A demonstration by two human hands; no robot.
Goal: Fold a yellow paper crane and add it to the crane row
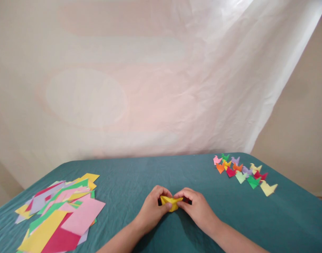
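A partly folded piece of yellow origami paper (pixel 172 205) is held low at the front middle of the table, its two pointed ends spread left and right. My left hand (pixel 156 206) pinches its left side between thumb and fingers. On the other side, my right hand (pixel 196 206) grips the right point the same way, thumb in front. Fingertips of both hands nearly meet behind the paper's top edge. The parts of the paper under my fingers are hidden.
A loose pile of coloured paper sheets (pixel 83 216) spreads over the table's left side. Several small folded paper birds (pixel 253 181) stand in rows at the right. The table wears a dark green cloth (pixel 140 172); a pale sheet (pixel 150 88) hangs behind it.
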